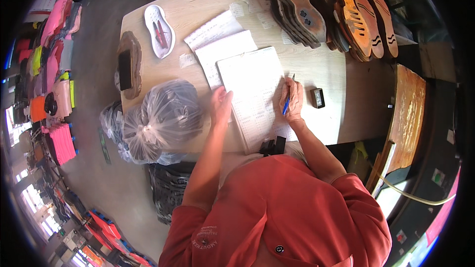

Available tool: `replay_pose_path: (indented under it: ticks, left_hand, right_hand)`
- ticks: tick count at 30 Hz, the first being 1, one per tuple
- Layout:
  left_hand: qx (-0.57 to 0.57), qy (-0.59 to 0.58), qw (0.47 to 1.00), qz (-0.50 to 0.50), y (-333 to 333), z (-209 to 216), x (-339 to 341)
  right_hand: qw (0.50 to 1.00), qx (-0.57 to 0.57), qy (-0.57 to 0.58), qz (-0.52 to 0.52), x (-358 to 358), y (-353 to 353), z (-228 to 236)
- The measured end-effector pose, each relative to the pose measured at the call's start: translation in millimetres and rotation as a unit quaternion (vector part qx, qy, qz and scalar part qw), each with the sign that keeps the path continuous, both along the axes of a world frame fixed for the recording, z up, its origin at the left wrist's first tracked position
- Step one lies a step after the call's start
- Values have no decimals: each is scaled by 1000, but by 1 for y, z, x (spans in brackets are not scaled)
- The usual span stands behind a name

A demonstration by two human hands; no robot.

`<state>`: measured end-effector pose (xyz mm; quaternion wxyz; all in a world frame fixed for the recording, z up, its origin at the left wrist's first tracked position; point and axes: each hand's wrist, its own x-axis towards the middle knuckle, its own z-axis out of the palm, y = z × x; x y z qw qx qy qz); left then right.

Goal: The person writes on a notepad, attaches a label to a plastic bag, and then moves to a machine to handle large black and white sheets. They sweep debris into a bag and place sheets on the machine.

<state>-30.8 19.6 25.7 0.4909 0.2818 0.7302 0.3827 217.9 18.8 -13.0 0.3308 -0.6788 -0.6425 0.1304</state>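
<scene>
A notebook [257, 84] with printed or handwritten lines lies in front of me on the wooden table [324, 123]. My left hand [220, 108] is at its left edge, with the thumb by the page and the fingers curled along the side. My right hand [294, 100] rests at the right edge of the page, closed round a blue pen [286, 105] that points up and away. Loose written sheets [213, 34] lie partly under the notebook. Right of my right hand stands a small black box [317, 98], perhaps an ink stamp.
Clear plastic bags [166, 113] of dark items sit at the left. Behind them are a phone [125, 70] on a brown sole-shaped piece and a white sole [159, 32] holding a red-handled tool [161, 32]. Stacked shoe soles [299, 12] and orange sole patterns [349, 15] fill the far right.
</scene>
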Motion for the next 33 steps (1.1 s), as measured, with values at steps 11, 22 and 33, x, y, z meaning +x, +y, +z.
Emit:
replay_pose_path:
  ticks: [11, 22, 33]
  left_hand:
    - [68, -142, 986, 56, 4, -11, 11]
    - [251, 209, 945, -6, -2, -10, 23]
    - [276, -220, 930, 101, -48, 65, -5]
  right_hand:
    - [1000, -5, -6, -9, -1, 1, -4]
    - [999, -17, 42, -12, 11, 13, 3]
    - [949, -176, -256, 48, 56, 61, 22]
